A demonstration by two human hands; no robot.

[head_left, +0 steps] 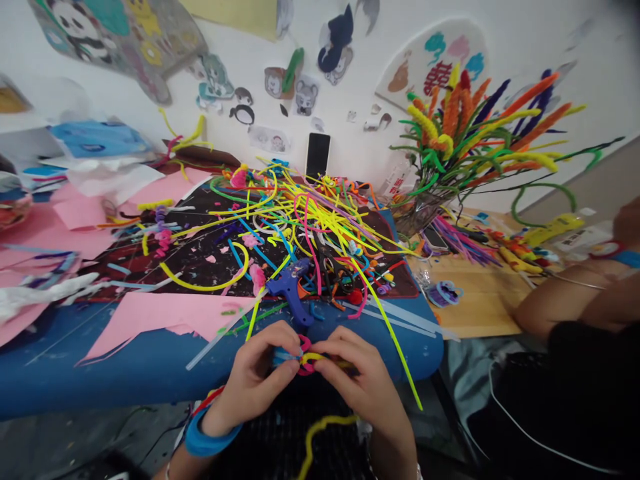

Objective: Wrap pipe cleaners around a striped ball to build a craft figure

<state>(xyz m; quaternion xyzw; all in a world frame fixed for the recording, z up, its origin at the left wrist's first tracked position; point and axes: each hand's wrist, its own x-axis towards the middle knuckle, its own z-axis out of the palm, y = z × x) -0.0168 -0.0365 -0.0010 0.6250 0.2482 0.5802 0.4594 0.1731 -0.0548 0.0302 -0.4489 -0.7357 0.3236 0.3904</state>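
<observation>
Just in front of the blue table edge, my left hand [265, 367] pinches a small bundle of bent pipe cleaners [306, 345], pink and blue. My right hand [357, 370] meets it from the other side, its thumb and forefinger closed on a yellow pipe cleaner [315, 357] that passes through the pink loops. A length of yellow pipe cleaner [313, 437] hangs below my right hand. Fingers cover part of the bundle. Right behind my hands lies a blue glue gun [295, 293], beside black-handled scissors [343, 277].
Loose pipe cleaners [320, 207] heap over the dark mat. Pink sheets [165, 317] lie left, clear glue sticks [400, 317] right. A phone [318, 155] leans on the wall. A vase [425, 207] of pipe-cleaner stems stands right, near another person's arm [565, 293].
</observation>
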